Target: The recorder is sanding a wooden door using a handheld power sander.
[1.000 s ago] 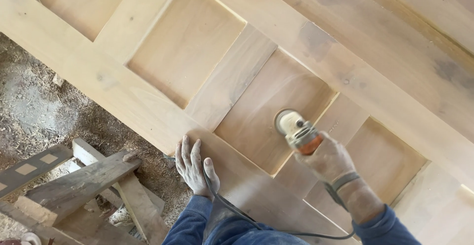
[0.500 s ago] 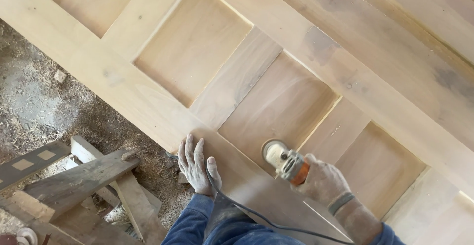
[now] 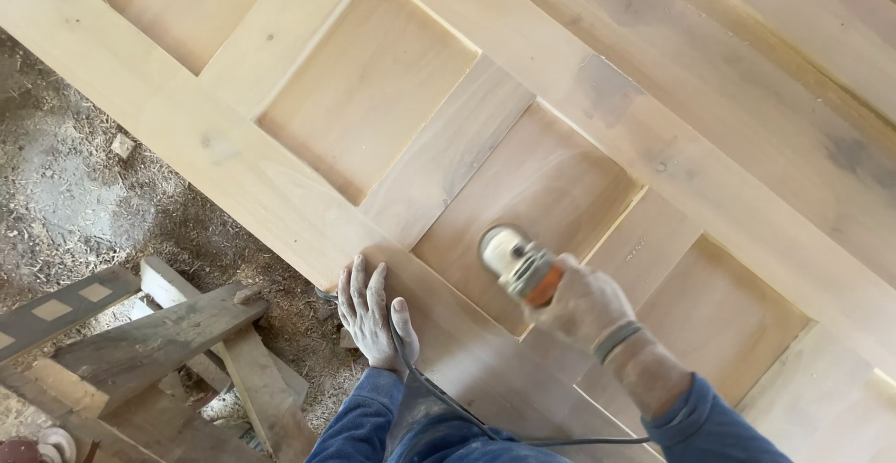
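right hand (image 3: 583,304) grips sander (image 3: 513,258) | left hand (image 3: 371,314) flat on door (image 3: 448,155) (dusty)

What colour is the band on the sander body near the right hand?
Orange, on the sander just ahead of the right hand; head view shows it.

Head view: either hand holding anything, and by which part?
Right hand grips the power sander by its body. Left hand holds nothing, resting flat on the wooden door.

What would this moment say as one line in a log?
right hand: grips sander on recessed panel | left hand: flat on door frame | cord: trails by left wrist
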